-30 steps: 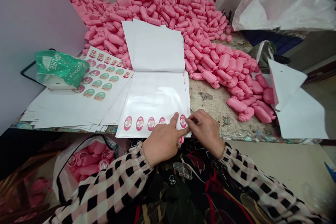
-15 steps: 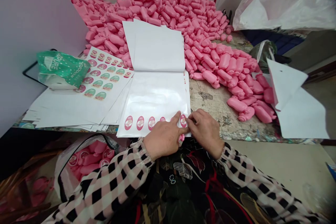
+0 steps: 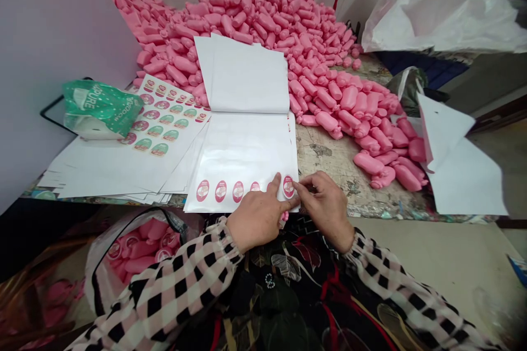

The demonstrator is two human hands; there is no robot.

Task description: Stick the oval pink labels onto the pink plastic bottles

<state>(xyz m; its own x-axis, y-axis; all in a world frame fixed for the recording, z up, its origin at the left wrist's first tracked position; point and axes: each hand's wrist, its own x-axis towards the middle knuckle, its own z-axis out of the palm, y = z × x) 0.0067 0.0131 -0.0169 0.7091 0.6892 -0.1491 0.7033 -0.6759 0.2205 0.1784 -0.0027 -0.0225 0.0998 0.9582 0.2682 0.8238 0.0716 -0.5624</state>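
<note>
A white sticker sheet (image 3: 247, 142) lies before me with a row of oval pink labels along its near edge. My left hand (image 3: 259, 216) rests over that edge, two fingers stretched across the sheet on either side of the last oval label (image 3: 288, 187). Under its palm pokes out the small end of a pink bottle (image 3: 284, 216); the rest of it is hidden by the hand. My right hand (image 3: 327, 203) has thumb and forefinger pinched at the right rim of that last label, which still lies on the sheet.
Behind the sheet rises a big heap of pink bottles (image 3: 263, 16), spreading to the right. At left are more label sheets (image 3: 119, 170) under a green plastic packet (image 3: 101, 107). Below the table edge, a bag (image 3: 96, 252) holds labelled pink bottles. White paper (image 3: 469, 181) hangs at right.
The view has shifted slightly. Both hands stay in nearly the same place, the right thumb and forefinger still at the last label's rim.
</note>
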